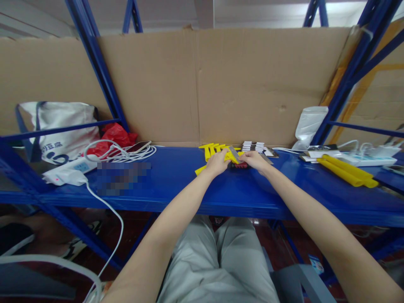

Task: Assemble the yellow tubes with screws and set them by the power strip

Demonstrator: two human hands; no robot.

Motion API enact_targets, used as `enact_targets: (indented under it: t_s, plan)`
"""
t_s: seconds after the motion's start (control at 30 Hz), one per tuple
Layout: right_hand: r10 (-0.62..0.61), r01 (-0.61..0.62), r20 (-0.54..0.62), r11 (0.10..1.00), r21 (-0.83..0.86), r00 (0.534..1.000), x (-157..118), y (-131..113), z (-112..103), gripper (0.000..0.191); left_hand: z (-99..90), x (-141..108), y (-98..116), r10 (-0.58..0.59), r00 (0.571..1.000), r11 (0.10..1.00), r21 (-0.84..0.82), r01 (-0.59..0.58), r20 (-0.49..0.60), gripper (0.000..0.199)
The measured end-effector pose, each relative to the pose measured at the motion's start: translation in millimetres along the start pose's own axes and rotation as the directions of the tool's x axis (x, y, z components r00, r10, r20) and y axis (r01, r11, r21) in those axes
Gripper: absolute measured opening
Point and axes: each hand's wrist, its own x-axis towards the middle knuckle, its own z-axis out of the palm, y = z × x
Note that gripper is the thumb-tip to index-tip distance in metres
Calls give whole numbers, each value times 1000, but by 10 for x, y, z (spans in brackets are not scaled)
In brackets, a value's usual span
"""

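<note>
Grey, softly creased trousers are spreading across the near centre, with the person's bare forearms reaching over them to a smooth, glossy blue shelf. At its middle, the yellow piece is sitting between the hands; it is looking bright and thin-edged, with a flat, dull grey strip lying across it. The left hand is clamping its fingers on the left part, while the right hand is keeping its fingertips pinched on the right end. Just beneath, a red-and-black object is showing only in part.

Behind the left hand, slim yellow parts are lying in a row, and a small stack of white, flat-edged pieces is resting to their right. On the far left, a white cloth tote with dark blue handles and printing is slumping, its contents hidden. Beside it, a crinkled red plastic bag is bunching behind looped white cable, near a white power strip. On the right, two yellow rolls are lying side by side, and a translucent bag is leaning upright against matt brown cardboard; what it is holding cannot be made out.
</note>
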Motion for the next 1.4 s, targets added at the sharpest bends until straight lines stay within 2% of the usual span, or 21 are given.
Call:
enact_targets:
  t_s: [0.13,0.37,0.63,1.13,1.4]
  plan:
    - [-9,9,10,1000,-19,1000,-8,-11,-15,14,-29,-31,13,73,997,996,54,-74,16,45]
    - [28,-32,31,992,125,999,-73,-97,-33,9,-27,-47,32,122,992,988,92,-122,13,44]
    - [51,-61,59,982,178,997,-50,-82,-64,8,-23,-53,38,217,976,968,119,-220,36,43]
    - [57,-73,92,981,180,994,24,5,-99,5,-22,-96,99,220,971,955,181,-234,92,46]
    - [38,-58,158,991,122,987,-65,-55,-165,9,-48,-78,89,210,975,967,133,-218,68,46]
